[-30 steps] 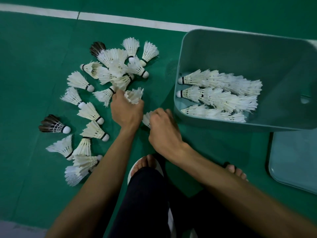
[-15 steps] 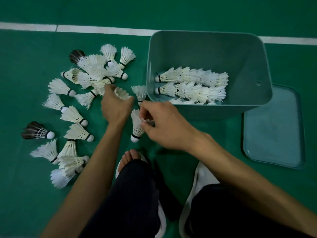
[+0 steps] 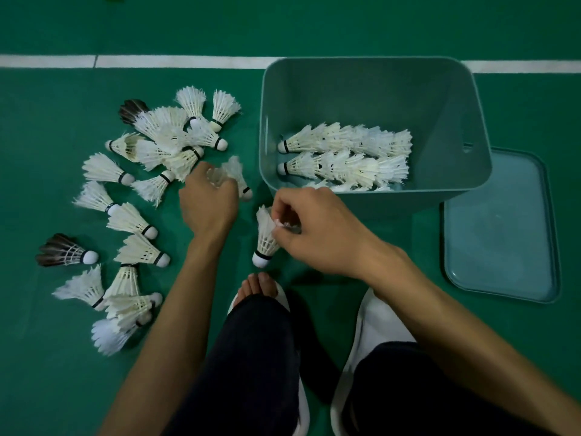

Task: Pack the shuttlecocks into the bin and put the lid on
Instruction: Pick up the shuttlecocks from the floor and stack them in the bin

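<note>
Shuttlecock (image 3: 265,240) now upright in R hand (image 3: 317,237), cork down

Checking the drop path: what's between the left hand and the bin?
Head view: one white shuttlecock on the floor, beside the left hand, short of the bin; otherwise bare green floor.

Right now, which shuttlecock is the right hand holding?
The white shuttlecock nearest the toes, cork pointing toward the person; the right hand pinches its feather rim.
</note>
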`<state>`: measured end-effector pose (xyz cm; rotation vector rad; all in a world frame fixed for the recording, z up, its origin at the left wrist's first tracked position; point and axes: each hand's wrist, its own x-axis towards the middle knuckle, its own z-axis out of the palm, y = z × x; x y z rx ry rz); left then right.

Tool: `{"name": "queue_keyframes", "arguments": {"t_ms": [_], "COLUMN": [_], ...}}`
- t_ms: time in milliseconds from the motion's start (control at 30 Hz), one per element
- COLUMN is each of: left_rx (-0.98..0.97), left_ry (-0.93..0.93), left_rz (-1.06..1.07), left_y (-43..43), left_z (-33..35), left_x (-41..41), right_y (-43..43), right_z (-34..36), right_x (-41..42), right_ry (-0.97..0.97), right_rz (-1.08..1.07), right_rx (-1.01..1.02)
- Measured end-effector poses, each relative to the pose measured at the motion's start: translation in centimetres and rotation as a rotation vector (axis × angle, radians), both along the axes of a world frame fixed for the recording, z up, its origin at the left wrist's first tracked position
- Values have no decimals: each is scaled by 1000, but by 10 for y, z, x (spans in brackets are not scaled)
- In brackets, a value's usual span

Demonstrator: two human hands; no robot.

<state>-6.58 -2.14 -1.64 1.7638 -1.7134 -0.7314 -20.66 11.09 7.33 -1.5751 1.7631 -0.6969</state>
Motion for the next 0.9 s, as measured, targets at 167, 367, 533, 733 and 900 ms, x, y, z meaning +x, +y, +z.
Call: {"name": "queue_keyframes", "arguments": {"t_ms": [167,367,533,733,900], "left_rx": [-259,-393,-252,-7,110], "left_ry": [347,449,270,3,-161], "left_rz": [-31,-349,-569,-619,-680], "left_y": [6,7,17,10,0], "left_z": [59,100,91,55,39], "left_x": [6,-55,-118,-152,-152], "right_y": [-7,-10,-11,-27,-34], "right_z": [34,51,29,-7,-42], "right_x": [-9,-92,-173,-175,-186], "right_ry": [-191,-199,431,693,478], "right_rz": [-126,-538,-671,-475,-457], "right_rx": [-189,-164,368,568,738]}}
